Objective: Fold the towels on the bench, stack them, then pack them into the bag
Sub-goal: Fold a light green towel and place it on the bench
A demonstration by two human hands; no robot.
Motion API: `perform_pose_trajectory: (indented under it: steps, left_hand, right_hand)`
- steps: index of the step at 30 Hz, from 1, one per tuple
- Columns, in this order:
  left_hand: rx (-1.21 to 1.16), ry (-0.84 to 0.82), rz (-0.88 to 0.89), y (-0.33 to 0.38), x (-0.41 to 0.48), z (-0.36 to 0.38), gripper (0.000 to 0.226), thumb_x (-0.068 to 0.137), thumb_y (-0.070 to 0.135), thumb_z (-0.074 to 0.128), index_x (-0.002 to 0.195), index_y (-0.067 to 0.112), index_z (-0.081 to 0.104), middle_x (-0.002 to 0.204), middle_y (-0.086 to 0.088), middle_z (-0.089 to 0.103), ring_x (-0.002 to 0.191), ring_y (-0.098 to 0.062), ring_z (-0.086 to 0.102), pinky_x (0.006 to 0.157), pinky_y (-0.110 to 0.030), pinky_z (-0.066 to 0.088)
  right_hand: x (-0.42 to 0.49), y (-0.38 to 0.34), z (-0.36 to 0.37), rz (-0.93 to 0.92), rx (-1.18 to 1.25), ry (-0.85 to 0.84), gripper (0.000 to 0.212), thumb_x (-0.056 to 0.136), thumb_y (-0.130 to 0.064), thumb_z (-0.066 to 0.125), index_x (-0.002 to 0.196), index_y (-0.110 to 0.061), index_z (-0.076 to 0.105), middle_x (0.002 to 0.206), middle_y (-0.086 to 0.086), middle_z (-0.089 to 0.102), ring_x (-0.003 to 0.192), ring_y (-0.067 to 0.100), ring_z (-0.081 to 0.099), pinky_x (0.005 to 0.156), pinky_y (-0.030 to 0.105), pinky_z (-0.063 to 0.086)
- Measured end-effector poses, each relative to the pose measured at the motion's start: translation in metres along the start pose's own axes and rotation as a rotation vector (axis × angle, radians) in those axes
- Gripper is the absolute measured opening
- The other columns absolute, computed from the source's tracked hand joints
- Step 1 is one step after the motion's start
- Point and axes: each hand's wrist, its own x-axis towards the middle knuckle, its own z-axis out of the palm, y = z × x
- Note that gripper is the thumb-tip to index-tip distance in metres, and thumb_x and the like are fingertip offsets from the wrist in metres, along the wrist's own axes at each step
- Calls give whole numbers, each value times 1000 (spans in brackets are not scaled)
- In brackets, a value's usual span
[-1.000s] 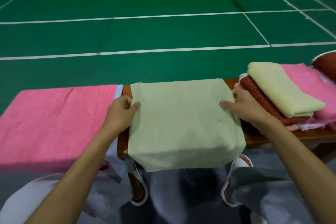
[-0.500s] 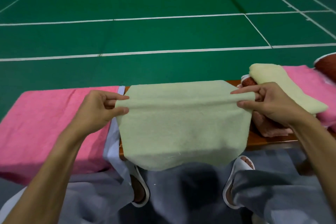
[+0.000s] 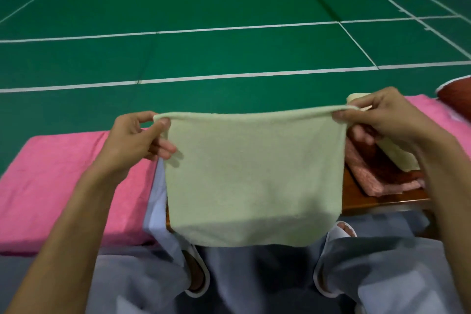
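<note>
Head view: my left hand and right hand pinch top corners of the green towel, mid-fold; folded stack at right, pink towel at left seemingly unfolded.

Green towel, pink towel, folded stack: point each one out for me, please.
green towel (image 3: 254, 181), head view, middle of the hanging cloth
pink towel (image 3: 63, 186), head view, its flat top face
folded stack (image 3: 377, 176), head view, the red towel in it

Bench carries pink towel, apparently folded stack
</note>
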Motion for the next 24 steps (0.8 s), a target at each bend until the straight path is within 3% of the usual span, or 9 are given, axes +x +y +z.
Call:
perform_pose_trajectory:
  steps: [3,6,9,14,18,20,22,24]
  left_hand:
    - [-252,-41,-53,-1,22,10,14,107,23,54,100,12,50,91,-19,78,73,-27,78,58,-25,59]
    - [-369,22,53,3,49,16,13,106,19,56,108,7,56,101,-19,78,91,-28,78,74,-29,63]
    - [-417,112,224,21,69,9,10,105,21,59,106,13,65,100,-9,79,101,-25,76,92,-35,60]
    - [-472,192,429,57,59,-10,5,101,23,64,101,19,66,97,-6,79,102,-29,75,96,-42,58]
    - [-386,109,328,41,25,-17,14,95,16,66,85,18,76,84,-3,78,83,-21,77,78,-28,59]
    - [-289,-85,178,18,9,-24,16,73,26,83,77,11,79,74,-14,73,68,-22,74,68,-26,58]
    - [-95,-313,1,-6,-2,-28,48,53,35,91,77,-2,74,75,-27,70,66,-31,70,65,-28,58]
    - [150,-538,-148,-20,-13,-24,31,73,22,83,79,-6,71,78,-31,72,73,-37,69,65,-29,56]
  right_hand:
    - [25,2,18,73,254,83,15,96,-14,68,101,0,71,89,25,76,44,16,65,39,16,42]
    - [55,-3,33,16,475,149,14,98,-15,64,106,-6,71,105,23,76,73,30,77,59,26,61]
    - [74,-15,34,-175,612,269,21,98,-14,65,115,-3,70,104,15,78,96,30,76,83,34,62]
    - [63,-42,19,-436,610,338,12,100,-12,61,103,-7,72,95,7,79,102,31,75,94,44,59]
    - [30,-31,3,-361,482,166,17,94,-2,62,85,-6,76,83,14,78,86,35,77,79,39,62]
    - [14,-22,0,-246,311,25,17,86,4,66,73,1,76,73,18,75,67,27,75,67,31,61]
    - [2,-14,0,-124,59,-154,11,78,3,71,68,5,76,69,20,74,57,18,67,58,21,53]
    - [-6,-7,4,22,-189,-398,13,83,-1,73,72,-1,79,74,19,76,65,19,70,62,22,52]
